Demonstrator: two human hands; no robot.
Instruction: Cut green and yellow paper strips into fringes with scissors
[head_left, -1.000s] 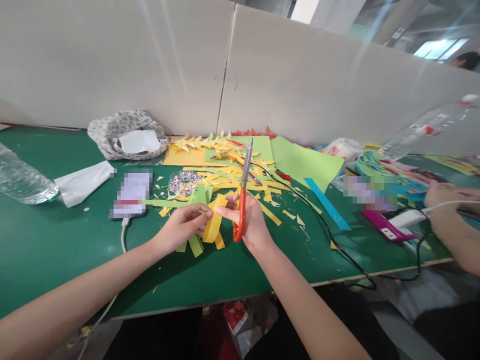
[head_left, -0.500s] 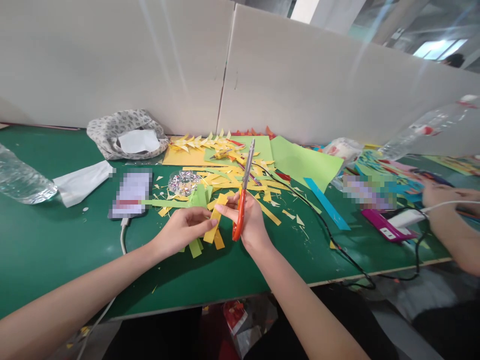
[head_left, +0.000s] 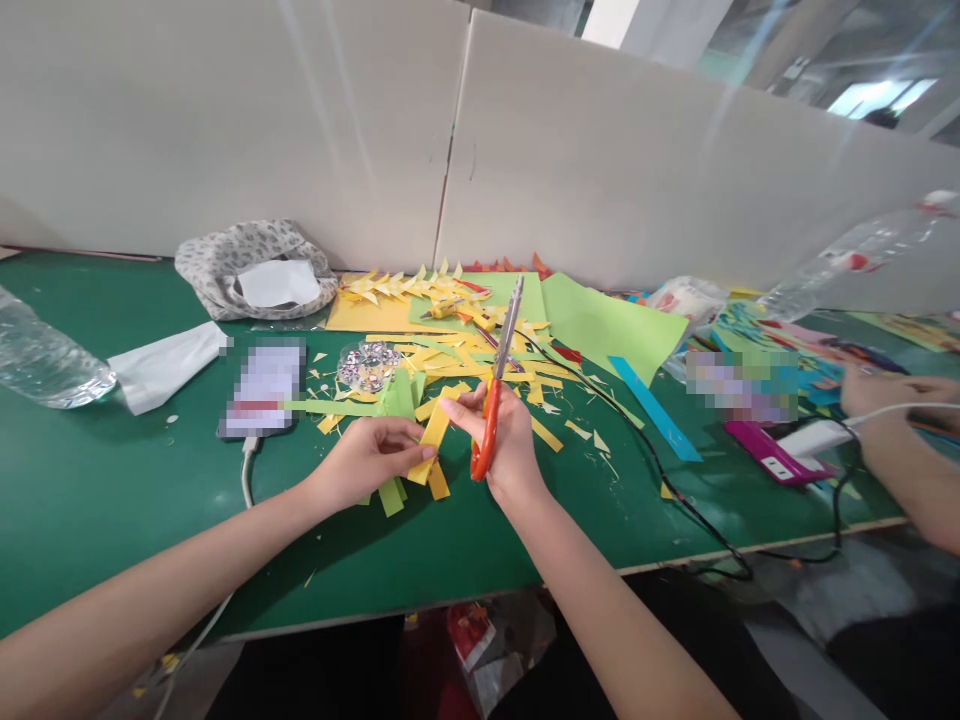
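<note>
Pinched in my left hand (head_left: 373, 460) is a short yellow paper strip (head_left: 434, 440), tilted up to the right. My right hand (head_left: 507, 440) holds red-handled scissors (head_left: 491, 415), their blades pointing up and away from the strip. The right thumb reaches to the strip's upper end; whether it presses on it I cannot tell. Below and behind the strip lie green paper strips (head_left: 391, 495) and an orange-yellow strip (head_left: 439, 483). Past my hands, cut yellow strips (head_left: 546, 433) and scraps are strewn over the green table (head_left: 360, 570).
A glue gun (head_left: 442, 310) with a black cord lies behind. A phone (head_left: 266, 385), a dish of gems (head_left: 367, 366), a cloth pouch (head_left: 217, 265) and a bottle (head_left: 45, 360) stand left. Right are green sheets (head_left: 611, 325), a purple power strip (head_left: 772, 455) and another person's hand (head_left: 885, 400).
The scissors in my right hand have tilted slightly to the right. My left hand and the yellow strip have hardly moved.
</note>
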